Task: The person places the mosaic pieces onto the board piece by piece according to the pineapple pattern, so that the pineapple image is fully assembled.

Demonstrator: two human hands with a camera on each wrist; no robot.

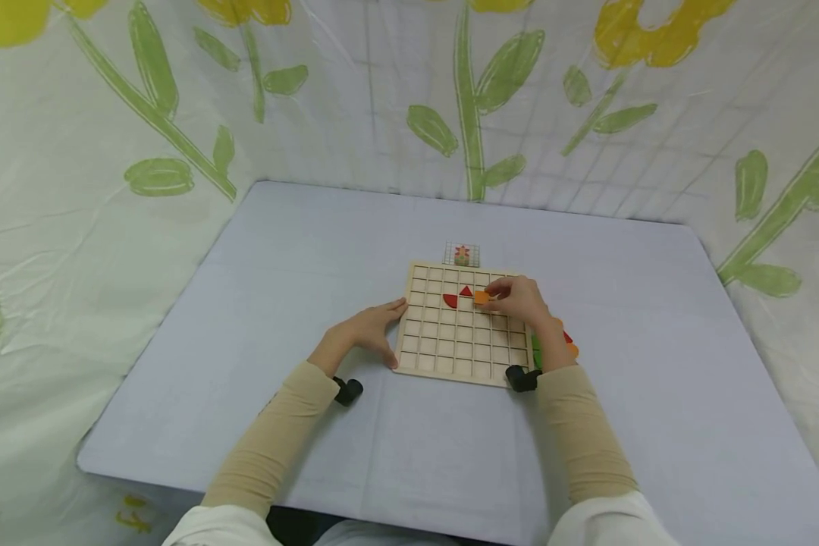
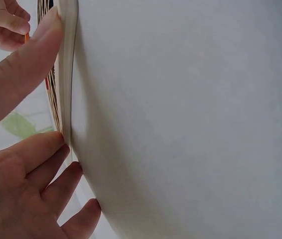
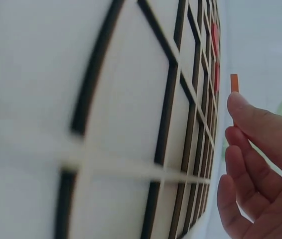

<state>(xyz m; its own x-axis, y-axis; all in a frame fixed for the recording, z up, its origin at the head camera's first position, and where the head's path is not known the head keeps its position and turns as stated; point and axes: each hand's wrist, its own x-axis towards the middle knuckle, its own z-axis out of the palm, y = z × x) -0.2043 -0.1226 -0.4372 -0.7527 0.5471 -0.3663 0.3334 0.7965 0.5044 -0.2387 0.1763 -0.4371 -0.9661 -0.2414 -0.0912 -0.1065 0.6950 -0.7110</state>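
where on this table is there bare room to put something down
Bare table lies left of the left hand, beyond the small card, right of the loose pieces, and between the beige sleeves on the near side of the board. It is crowded at the board's right edge, where those pieces lie close beside the right wrist.

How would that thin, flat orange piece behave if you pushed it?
The thin, flat orange piece is probably stiff: it looks straight, pinched by the right hand. Its thinness suggests little weight. Being flat, it would likely slide rather than roll.
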